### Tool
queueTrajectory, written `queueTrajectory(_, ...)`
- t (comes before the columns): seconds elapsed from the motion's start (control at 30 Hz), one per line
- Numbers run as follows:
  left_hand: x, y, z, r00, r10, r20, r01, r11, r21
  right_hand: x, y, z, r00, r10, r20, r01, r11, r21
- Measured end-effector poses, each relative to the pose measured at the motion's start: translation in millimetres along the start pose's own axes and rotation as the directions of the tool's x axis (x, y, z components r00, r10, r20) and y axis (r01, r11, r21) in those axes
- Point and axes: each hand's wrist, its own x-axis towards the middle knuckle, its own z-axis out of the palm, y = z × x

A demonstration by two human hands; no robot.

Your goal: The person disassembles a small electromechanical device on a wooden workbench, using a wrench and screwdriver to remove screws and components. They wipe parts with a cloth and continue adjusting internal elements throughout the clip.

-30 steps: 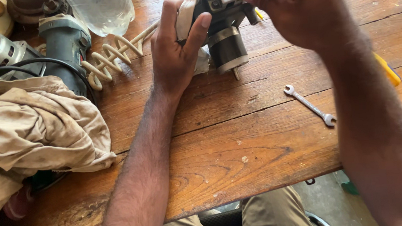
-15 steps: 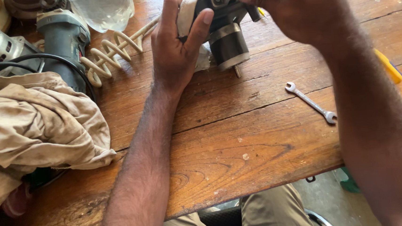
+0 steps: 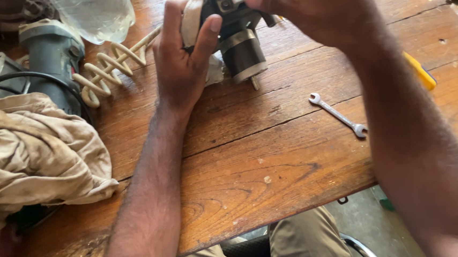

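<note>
- Head view looks down on a worn wooden table (image 3: 253, 169) with both bare forearms reaching toward its far edge.
- Left hand (image 3: 182, 67) wraps around the side of a grey power tool body (image 3: 236, 34), thumb pressed against its housing, with a pale rag (image 3: 201, 34) caught between palm and tool; grip closed on the tool.
- Right hand (image 3: 312, 10) sits on top of the same tool, index finger stretched across its upper end; whether these fingers pinch a small part cannot be told.
- Tool stands tilted near the far middle of the table, its round metal nose pointing down, close above the wood.
- Small wrench (image 3: 338, 115) lies flat on the table, right of the tool, untouched.
- Yellow-handled tool (image 3: 421, 72) lies partly hidden behind the right forearm.
- Coiled cream cord (image 3: 106, 70) runs left of the left hand.
- Blue-green grinder (image 3: 49, 55) and crumpled tan cloth (image 3: 32, 153) occupy the left side.
</note>
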Motion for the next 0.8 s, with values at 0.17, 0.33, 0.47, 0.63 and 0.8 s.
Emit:
queueTrajectory(0.17, -0.5, 1.9, -1.2, 1.000, 0.000, 0.005, 0.000, 1.000, -0.017, -2.1, -3.9, -2.3, 0.998, 0.063, -0.001, -0.063, 0.996, 0.068)
queueTrajectory(0.33, -0.9, 3.4, -4.1, 0.999, -0.039, 0.010, 0.039, 0.998, 0.039, 2.7, 3.0, 3.4, 1.000, -0.013, 0.011, 0.010, 0.977, 0.214)
queueTrajectory(0.47, -0.4, 4.9, -5.7, 0.998, -0.067, 0.018, 0.066, 0.997, 0.041, 7.3, 3.2, -0.9, 0.999, -0.015, 0.032, 0.013, 0.998, 0.060)
queueTrajectory(0.63, -2.4, 4.8, -6.6, 0.998, -0.056, 0.026, 0.054, 0.998, 0.043, 5.9, -1.3, 1.5, 1.000, 0.014, 0.015, -0.015, 0.999, 0.050)
queueTrajectory(0.8, -1.1, -2.5, -1.6, 0.998, -0.068, 0.012, 0.068, 0.998, 0.012, 6.8, 3.3, 3.8, 0.998, -0.063, 0.008, 0.063, 0.998, -0.009)
